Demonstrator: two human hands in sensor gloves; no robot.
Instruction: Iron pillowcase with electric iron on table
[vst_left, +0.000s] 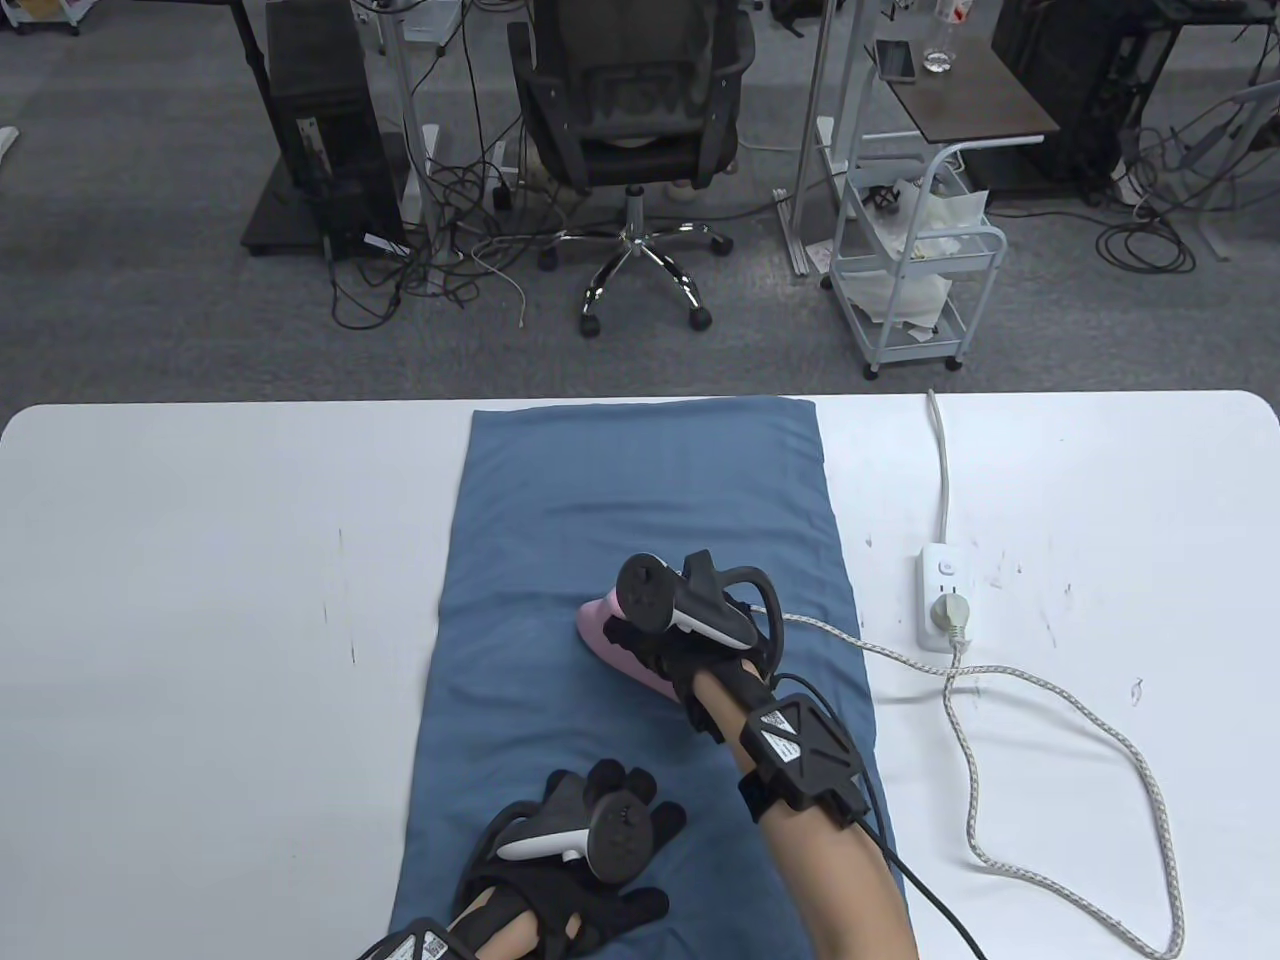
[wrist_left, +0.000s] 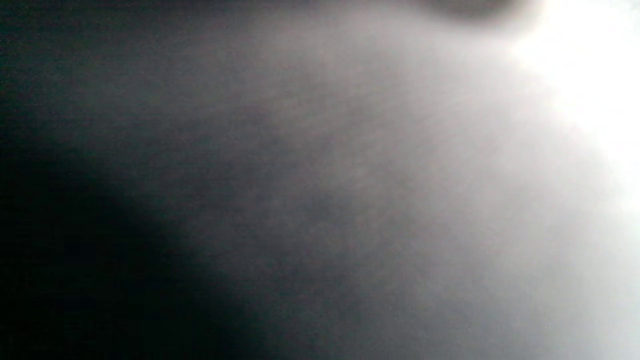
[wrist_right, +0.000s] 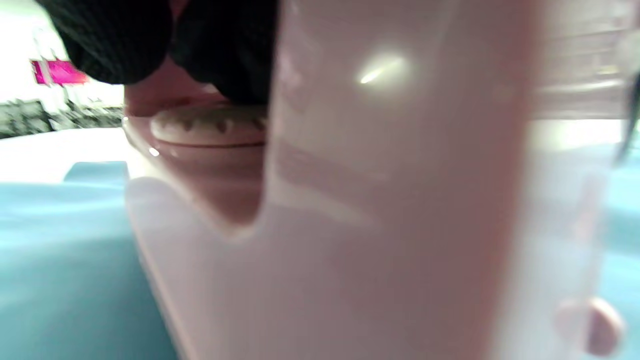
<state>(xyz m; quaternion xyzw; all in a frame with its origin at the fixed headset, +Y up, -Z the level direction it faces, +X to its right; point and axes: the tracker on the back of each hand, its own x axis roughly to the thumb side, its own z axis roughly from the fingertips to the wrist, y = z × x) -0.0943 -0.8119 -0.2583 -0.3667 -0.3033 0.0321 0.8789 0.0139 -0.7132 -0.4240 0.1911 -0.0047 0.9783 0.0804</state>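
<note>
Mid-stroke ironing: right hand gripping pink iron at centre of blue pillowcase; left hand flat, fingers spread, on pillowcase's near end. Next, probably gliding toward far edge.

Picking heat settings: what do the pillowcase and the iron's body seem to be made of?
The pillowcase looks like matte woven fabric, perhaps cotton: dull blue, soft creases, no sheen. The iron body looks like glossy pink plastic: sharp highlights on smooth moulded curves. The fibre cannot be confirmed.
</note>
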